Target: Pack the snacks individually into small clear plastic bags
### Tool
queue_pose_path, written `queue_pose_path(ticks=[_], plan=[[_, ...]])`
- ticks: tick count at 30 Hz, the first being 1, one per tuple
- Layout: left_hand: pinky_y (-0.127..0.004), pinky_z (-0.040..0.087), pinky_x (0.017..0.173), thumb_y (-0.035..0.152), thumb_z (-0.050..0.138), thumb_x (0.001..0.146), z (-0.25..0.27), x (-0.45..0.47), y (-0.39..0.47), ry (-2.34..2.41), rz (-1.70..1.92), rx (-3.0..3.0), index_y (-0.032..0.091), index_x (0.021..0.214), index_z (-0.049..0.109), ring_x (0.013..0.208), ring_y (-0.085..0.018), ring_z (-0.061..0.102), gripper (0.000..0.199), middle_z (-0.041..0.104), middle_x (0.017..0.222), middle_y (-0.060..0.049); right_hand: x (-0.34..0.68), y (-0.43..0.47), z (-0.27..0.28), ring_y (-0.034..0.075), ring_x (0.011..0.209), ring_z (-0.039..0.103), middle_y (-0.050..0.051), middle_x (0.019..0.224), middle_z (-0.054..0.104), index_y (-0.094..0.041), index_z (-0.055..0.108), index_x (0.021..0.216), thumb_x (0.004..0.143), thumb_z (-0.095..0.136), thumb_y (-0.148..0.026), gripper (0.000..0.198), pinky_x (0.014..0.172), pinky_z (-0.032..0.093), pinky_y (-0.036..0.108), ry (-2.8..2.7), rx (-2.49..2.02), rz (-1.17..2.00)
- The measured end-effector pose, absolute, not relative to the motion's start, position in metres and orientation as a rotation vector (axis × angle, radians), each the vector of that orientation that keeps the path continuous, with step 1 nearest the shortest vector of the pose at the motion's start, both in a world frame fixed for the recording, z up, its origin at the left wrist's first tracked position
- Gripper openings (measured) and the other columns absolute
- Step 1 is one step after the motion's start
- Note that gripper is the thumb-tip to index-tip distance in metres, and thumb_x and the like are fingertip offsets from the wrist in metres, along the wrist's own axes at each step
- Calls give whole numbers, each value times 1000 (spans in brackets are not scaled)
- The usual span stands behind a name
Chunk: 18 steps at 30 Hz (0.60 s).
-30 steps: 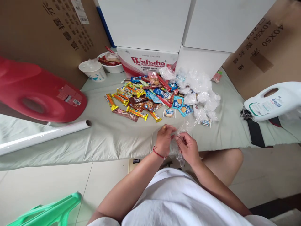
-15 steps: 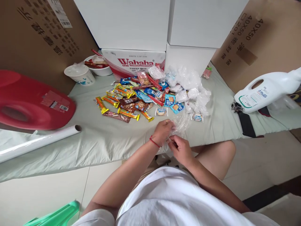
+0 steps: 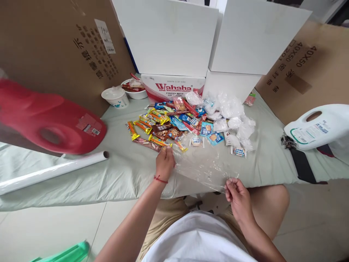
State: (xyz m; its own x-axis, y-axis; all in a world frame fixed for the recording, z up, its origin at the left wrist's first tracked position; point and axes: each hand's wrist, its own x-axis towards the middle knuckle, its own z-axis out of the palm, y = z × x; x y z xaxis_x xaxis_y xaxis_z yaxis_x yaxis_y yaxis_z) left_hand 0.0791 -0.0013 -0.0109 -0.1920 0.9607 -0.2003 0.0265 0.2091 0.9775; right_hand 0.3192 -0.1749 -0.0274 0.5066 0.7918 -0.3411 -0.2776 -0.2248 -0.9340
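Before the snack pile (image 3: 188,122), both hands, left (image 3: 165,163) and right (image 3: 236,193), pinch a clear plastic sheet (image 3: 203,167).

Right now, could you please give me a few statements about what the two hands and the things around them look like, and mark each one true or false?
1. Both hands hold a clear plastic bag stretched between them. True.
2. The left hand is at the near edge of the pile of colourful wrapped snacks. True.
3. The right hand rests on the white detergent jug. False: it pinches the bag's corner; the white detergent jug lies far to its right.
4. The white paper roll stands upright. False: it lies flat on the pale green sheet.
5. The big red plastic jug lies on its side. True.
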Motion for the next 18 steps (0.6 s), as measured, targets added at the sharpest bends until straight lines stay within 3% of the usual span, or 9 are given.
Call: queue_pose_path(ticks=[8, 10, 12, 15, 18], plan=[[-25, 29, 37, 68, 61, 91, 17, 54, -54, 1301, 1049, 818, 26, 80, 49, 38, -11, 39, 45, 47, 55, 7, 328, -210, 1, 6, 41, 32, 3, 77, 70, -24, 61, 91, 83, 78, -64, 44, 40, 18, 22, -610, -1548, 1437], [-22, 24, 34, 70, 67, 86, 23, 37, -84, 1357, 1087, 621, 25, 80, 49, 37, -9, 38, 48, 47, 55, 8, 326, -208, 11, 8, 45, 39, 4, 78, 70, -23, 63, 90, 88, 74, -62, 40, 43, 26, 23, -780, -1527, 1513], [-20, 23, 34, 68, 77, 78, 24, 19, -118, 1414, 1152, 441, 24, 78, 48, 39, -8, 40, 52, 48, 56, 8, 321, -197, 18, 15, 62, 55, 6, 86, 71, -23, 65, 86, 91, 72, -57, 34, 55, 44, 27, -981, -1469, 1481], [-20, 37, 40, 64, 87, 66, 15, -3, -171, 1530, 1240, 220, 23, 78, 52, 46, -9, 47, 55, 54, 60, 7, 303, -166, 18, 24, 99, 65, 9, 106, 71, -23, 66, 83, 91, 73, -50, 29, 84, 54, 36, -1183, -1314, 1439], [-26, 53, 53, 60, 91, 58, -3, -14, -219, 1605, 1238, 69, 24, 78, 58, 59, -14, 59, 53, 60, 68, 5, 273, -125, 10, 24, 97, 68, 9, 110, 71, -23, 63, 85, 90, 71, -51, 30, 83, 58, 38, -1160, -1170, 1636]])
